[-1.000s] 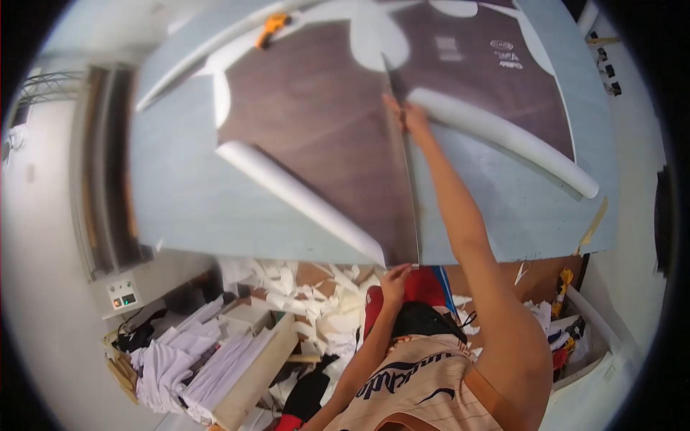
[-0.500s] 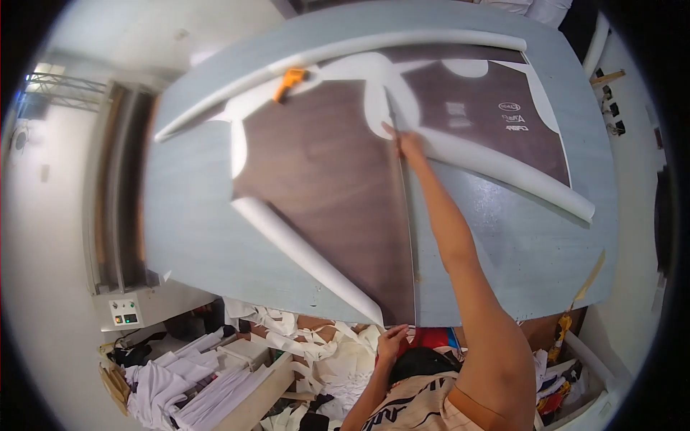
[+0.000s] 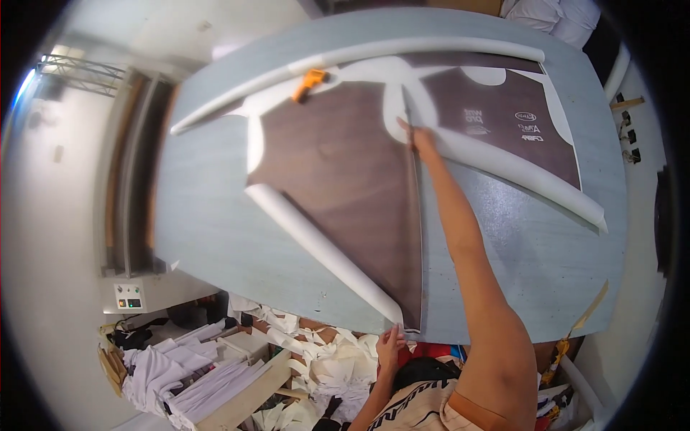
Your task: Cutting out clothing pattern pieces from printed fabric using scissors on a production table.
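A large brown shirt-shaped panel (image 3: 330, 151) on white-bordered sheeting lies across the table. My right hand (image 3: 425, 141) reaches far along the panel's right edge, its fingers closed round a slim dark tool (image 3: 407, 108) with a narrow pointed end. The hand hides most of this tool, and its exact kind does not show. At the table's near edge, my left hand (image 3: 390, 341) pinches the sheeting's bottom corner, beside the end of a white curled roll (image 3: 323, 251). A second brown panel (image 3: 496, 108) with white printed marks lies to the right.
An orange hand tool (image 3: 310, 85) rests on the sheeting's upper left. A long white roll (image 3: 359, 52) spans the far side; another curled roll (image 3: 525, 174) slants down right. Below the blue-grey table (image 3: 208, 223) are white scraps (image 3: 345, 377) and piled white cloth (image 3: 165, 366).
The whole view has shifted, so the table sits slightly farther right. The curled roll's near end now lies closer to the panel's right edge. Both hands keep nearly the same places on the sheeting.
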{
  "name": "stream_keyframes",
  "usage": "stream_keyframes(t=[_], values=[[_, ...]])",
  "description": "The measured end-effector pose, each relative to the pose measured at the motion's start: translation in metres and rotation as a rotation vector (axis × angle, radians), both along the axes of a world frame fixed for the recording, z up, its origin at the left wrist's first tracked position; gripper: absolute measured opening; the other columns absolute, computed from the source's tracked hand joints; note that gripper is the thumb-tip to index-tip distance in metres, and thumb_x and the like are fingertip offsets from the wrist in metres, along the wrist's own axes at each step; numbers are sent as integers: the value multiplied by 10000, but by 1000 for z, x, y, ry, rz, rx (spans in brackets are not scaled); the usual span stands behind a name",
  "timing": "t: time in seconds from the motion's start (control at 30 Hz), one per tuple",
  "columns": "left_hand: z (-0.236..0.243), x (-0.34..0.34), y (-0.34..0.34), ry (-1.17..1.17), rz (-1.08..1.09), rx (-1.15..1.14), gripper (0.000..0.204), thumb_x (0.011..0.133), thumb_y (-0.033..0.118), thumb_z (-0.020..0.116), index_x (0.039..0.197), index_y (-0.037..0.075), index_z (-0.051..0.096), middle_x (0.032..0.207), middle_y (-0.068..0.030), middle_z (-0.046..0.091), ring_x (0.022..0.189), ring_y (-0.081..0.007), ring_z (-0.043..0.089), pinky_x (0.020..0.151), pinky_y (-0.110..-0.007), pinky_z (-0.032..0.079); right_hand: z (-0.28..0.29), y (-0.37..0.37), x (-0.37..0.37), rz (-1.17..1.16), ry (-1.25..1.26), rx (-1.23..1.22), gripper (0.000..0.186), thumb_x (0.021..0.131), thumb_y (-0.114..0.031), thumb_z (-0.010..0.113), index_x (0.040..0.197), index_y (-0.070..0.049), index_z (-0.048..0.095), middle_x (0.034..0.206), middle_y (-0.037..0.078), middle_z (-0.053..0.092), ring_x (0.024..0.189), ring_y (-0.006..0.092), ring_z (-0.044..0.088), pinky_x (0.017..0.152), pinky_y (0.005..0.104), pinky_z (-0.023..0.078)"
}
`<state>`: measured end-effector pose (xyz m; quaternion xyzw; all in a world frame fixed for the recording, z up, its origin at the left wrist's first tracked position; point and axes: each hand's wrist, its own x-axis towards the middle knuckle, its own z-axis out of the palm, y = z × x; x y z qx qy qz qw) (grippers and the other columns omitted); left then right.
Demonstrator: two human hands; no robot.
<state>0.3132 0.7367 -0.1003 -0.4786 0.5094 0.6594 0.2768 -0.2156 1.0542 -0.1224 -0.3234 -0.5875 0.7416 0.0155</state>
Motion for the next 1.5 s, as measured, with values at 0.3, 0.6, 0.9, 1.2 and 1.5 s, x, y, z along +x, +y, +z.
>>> stream_keyframes(t=[0.3,0.6,0.9,1.2,1.5], values=[[-36,-38,32,287,-357,-783,467,812,297,829,1093,-36,661,952,-153,739,876,-254,713,795,-362,532,11,-5,-27,58,-47,-105,523,706,-492,919,679,-113,561,598,-23,545,463,80,518,425,251,437],[-26,-38,44,395,-162,-645,372,787,73,803,1090,-45,623,956,-184,719,860,-286,695,804,-381,527,0,22,-37,48,-10,-132,480,730,-411,929,683,-107,561,601,-19,542,458,80,505,428,253,417],[6,-48,0,353,-21,-675,351,806,79,819,1080,-45,637,998,-141,717,896,-211,672,826,-346,522,81,-23,165,302,-84,-153,421,951,-437,691,683,-139,562,565,0,528,456,124,494,425,299,358],[82,-96,-84,231,116,-504,229,866,100,778,1068,23,704,862,25,647,748,-91,544,667,-267,417,239,-31,325,691,-439,-273,338,930,-295,767,743,-56,619,574,-12,521,435,92,483,404,273,367],[163,-110,-194,245,496,-314,278,876,-11,682,1154,-23,682,995,-42,679,854,-166,624,762,-291,474,443,-133,209,971,-426,-69,394,909,-343,795,684,-100,581,535,-31,509,404,67,459,382,246,327]])
